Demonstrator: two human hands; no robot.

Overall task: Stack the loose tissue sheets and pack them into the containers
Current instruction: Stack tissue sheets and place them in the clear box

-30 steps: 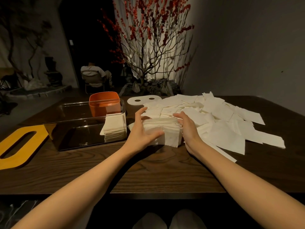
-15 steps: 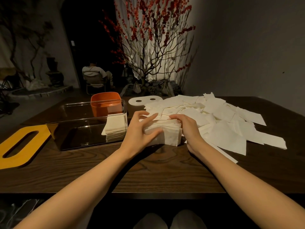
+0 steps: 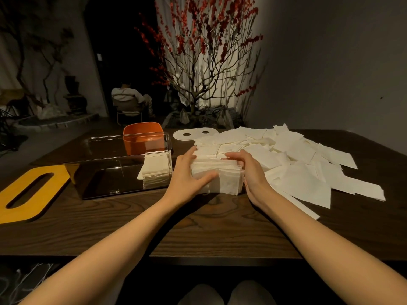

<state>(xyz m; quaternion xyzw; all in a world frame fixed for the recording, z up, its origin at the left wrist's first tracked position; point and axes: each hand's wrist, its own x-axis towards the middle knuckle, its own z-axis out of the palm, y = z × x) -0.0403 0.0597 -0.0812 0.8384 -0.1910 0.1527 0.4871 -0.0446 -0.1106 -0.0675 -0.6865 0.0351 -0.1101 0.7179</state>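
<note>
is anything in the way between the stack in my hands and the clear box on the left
Nothing visible. The tissue stack sits just right of the clear container, whose top is open. A smaller pile already fills its right end; the left part is free.

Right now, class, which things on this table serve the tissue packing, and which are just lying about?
Part of the job:
tissue stack, gripped by the left hand and right hand
loose sheets
clear container, already holding a packed pile
orange container

Lying about, for now:
yellow slotted lid
white two-hole lid
red-blossom branches
</note>
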